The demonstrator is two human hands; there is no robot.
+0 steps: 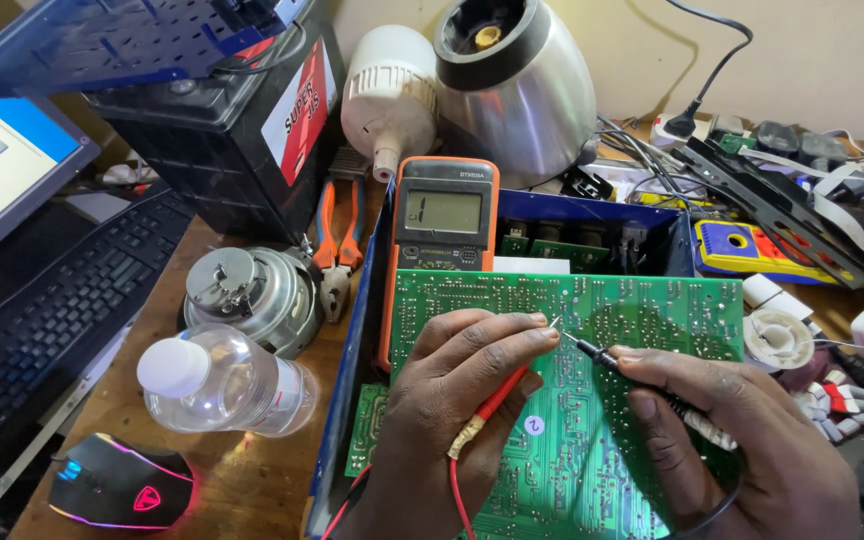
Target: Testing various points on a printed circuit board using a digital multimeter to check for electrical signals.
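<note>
Two probes meet over green printed circuit board (572,400), solder side up, lying on blue metal chassis (352,400) at table (242,480) centre. Left hand (452,400) pinches red-handled probe (505,392); long axis runs 7 to 1 o'clock, tip up near board's top edge. Right hand (742,440) pinches black-handled probe (602,355), axis 4 to 10 o'clock, tip just beside red one's (contact with board not clear). Orange digital multimeter (444,215) sits at 12 o'clock from left hand. Clear plastic bottle (222,385) at 9 o'clock.
</note>
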